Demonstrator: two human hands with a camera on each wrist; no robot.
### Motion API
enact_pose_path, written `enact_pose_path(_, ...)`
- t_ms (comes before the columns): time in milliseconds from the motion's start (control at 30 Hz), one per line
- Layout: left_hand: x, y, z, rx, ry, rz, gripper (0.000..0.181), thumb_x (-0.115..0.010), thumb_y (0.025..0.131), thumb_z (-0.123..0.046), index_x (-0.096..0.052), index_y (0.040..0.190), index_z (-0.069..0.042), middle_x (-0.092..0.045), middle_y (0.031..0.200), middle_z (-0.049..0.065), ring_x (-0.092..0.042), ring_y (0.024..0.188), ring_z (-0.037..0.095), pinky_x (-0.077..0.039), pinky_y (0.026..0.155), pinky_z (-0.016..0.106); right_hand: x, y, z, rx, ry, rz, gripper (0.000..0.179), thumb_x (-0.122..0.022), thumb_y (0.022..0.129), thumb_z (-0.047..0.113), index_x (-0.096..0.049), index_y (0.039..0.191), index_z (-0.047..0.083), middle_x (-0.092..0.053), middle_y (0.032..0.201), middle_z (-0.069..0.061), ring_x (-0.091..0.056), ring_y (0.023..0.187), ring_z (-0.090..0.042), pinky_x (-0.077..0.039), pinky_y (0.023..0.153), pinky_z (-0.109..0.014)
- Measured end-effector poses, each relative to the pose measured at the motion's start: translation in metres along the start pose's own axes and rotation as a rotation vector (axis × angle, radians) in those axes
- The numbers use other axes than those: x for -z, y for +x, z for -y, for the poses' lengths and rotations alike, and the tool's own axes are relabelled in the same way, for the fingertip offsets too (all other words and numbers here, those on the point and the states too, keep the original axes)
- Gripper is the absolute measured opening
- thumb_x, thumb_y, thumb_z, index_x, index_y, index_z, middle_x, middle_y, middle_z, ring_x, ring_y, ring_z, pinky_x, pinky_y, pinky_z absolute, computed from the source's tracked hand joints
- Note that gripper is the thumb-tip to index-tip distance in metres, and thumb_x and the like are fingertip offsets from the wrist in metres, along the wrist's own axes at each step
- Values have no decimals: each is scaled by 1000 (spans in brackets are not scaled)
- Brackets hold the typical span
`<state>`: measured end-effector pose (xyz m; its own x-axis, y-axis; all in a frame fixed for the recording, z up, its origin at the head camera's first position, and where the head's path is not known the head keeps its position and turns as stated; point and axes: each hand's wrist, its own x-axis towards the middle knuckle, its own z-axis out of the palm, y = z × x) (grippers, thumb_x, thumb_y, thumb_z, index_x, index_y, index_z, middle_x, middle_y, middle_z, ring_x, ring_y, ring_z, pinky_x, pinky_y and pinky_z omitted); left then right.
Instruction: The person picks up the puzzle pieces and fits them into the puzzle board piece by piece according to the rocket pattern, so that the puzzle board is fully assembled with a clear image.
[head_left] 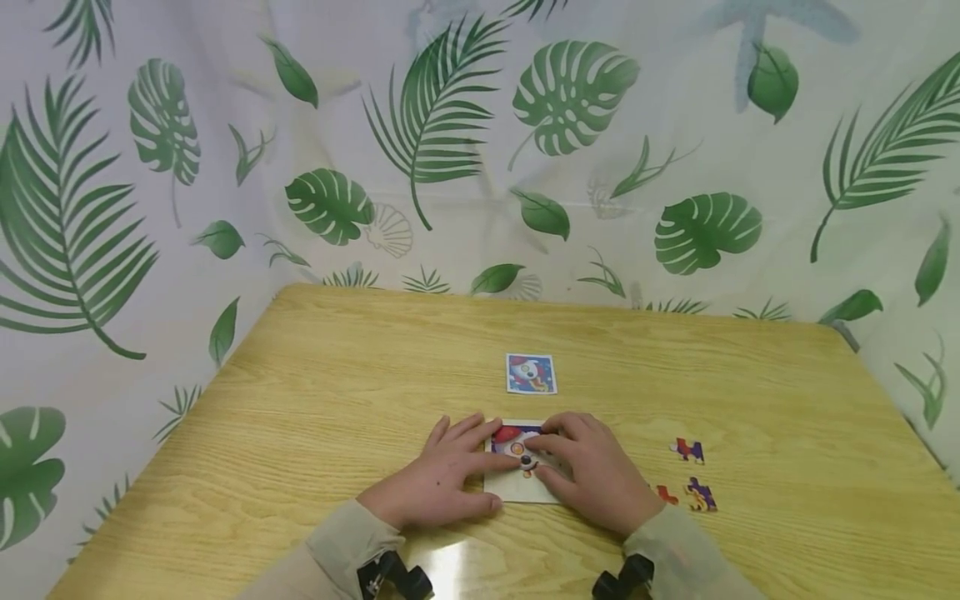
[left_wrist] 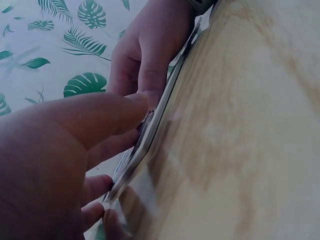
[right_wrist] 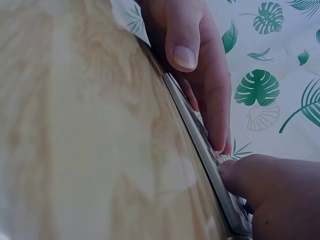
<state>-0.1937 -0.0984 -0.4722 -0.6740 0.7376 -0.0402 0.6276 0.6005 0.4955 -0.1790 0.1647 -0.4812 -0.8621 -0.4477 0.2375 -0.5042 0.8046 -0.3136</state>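
Note:
A small jigsaw puzzle board (head_left: 517, 487) lies flat on the table between the two hands. Its upper part carries a picture section (head_left: 509, 436) with a red shape and a white animal's face, while a pale strip shows bare below. My left hand (head_left: 450, 479) reaches in from the left, its index fingertip on the picture and other fingers along the board's left edge. From the right, my right hand (head_left: 596, 475) rests fingertips and thumb on the picture, spread apart, and covers the board's right side. In the left wrist view, the board (left_wrist: 159, 117) appears edge-on beneath the fingers.
Beyond the board lies a small picture card (head_left: 531, 373) with a white animal on blue. To the right of my right hand are loose puzzle pieces: a red-purple one (head_left: 688, 450), a purple-orange one (head_left: 700, 494) and a red one (head_left: 666, 493). A leaf-print curtain (head_left: 450, 250) borders the wooden table (head_left: 360, 350).

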Motion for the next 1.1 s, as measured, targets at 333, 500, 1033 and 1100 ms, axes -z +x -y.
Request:
enact_pose_path(333, 2, 2, 0, 18, 6, -1, 61, -60, 94, -54, -48, 152, -38, -13, 169, 7, -5, 154, 30, 3, 118, 61, 1, -3, -6, 9, 45, -27, 33, -73, 93, 34, -73, 125, 26, -60, 128, 1, -53, 121, -23, -43, 104, -52)
enact_pose_path(500, -1, 2, -1, 26, -1, -11, 65, -65, 92, -54, -46, 152, -38, -14, 169, 7, -6, 154, 30, 3, 119, 60, 3, -7, -17, -23, 49, -61, 34, -75, 91, 28, -72, 125, 23, -60, 128, -1, -54, 121, -26, -44, 103, -53)
enact_pose_path(1033, -4, 1, 1, 28, 19, -38, 65, -67, 93, -48, -45, 153, -40, -16, 168, 4, -7, 154, 27, 0, 120, 59, 23, -22, -47, -93, 58, -92, 27, -71, 94, 23, -73, 120, 16, -61, 130, -8, -51, 123, -32, -39, 104, -57)
enact_pose_path(1100, -4, 0, 2, 27, 18, -33, 65, -67, 93, -48, -44, 153, -40, -15, 169, 3, -7, 155, 26, 0, 120, 59, 28, -26, -53, -114, 66, -95, 28, -71, 94, 23, -73, 121, 15, -60, 131, -10, -51, 123, -34, -38, 103, -59)
